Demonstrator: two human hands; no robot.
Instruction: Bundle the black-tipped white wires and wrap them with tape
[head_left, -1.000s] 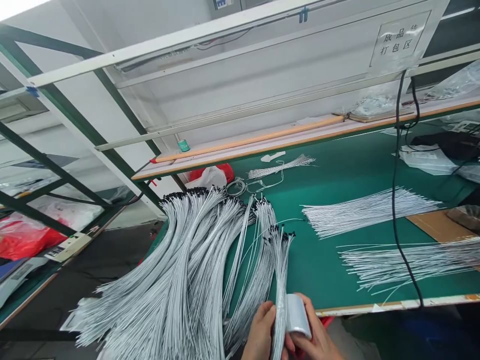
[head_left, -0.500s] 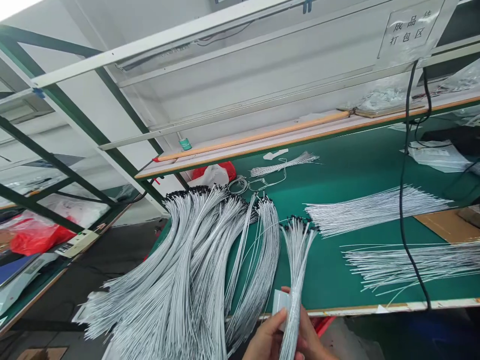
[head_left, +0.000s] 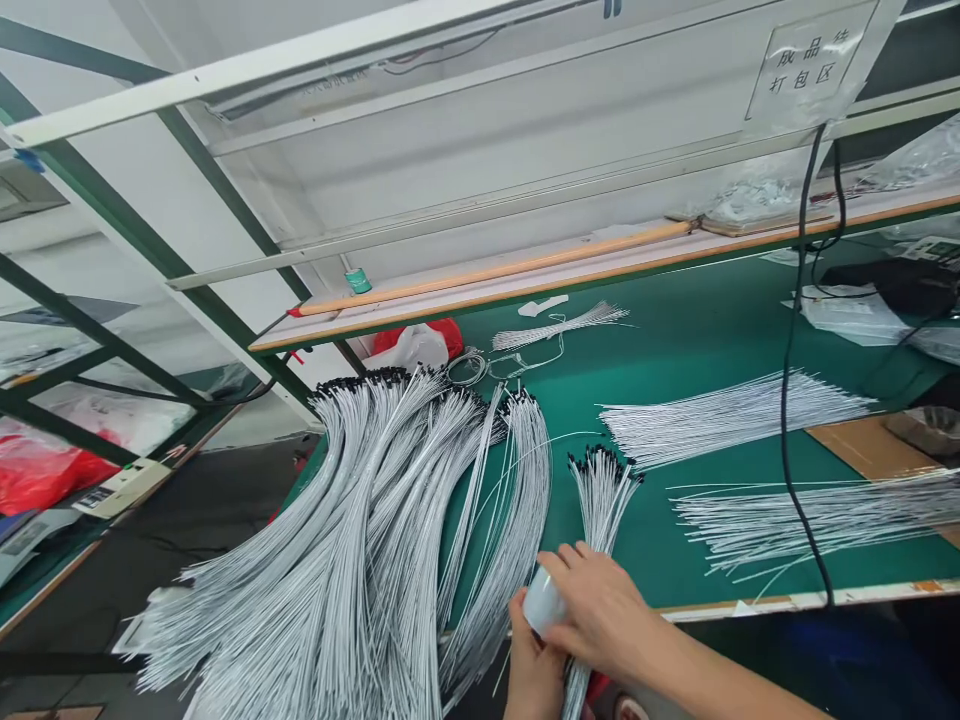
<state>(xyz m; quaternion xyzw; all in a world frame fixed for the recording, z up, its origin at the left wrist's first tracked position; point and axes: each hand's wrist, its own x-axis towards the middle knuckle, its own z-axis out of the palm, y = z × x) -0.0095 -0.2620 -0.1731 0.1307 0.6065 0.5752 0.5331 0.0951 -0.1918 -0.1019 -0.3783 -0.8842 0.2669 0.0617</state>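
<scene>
R hand (head_left: pixel 596 605) grips wht roll (head_left: pixel 542 604) — L hand (head_left: pixel 534 672) round wire bdl (head_left: pixel 602 508).

Bright, even indoor light, pale sheen on the green tabletop (head_left: pixel 675 345) near centre, deep shadow beneath it at lower right, wide-angle stretch toward the edges, blurry red bag (head_left: pixel 45 472) at left.
</scene>
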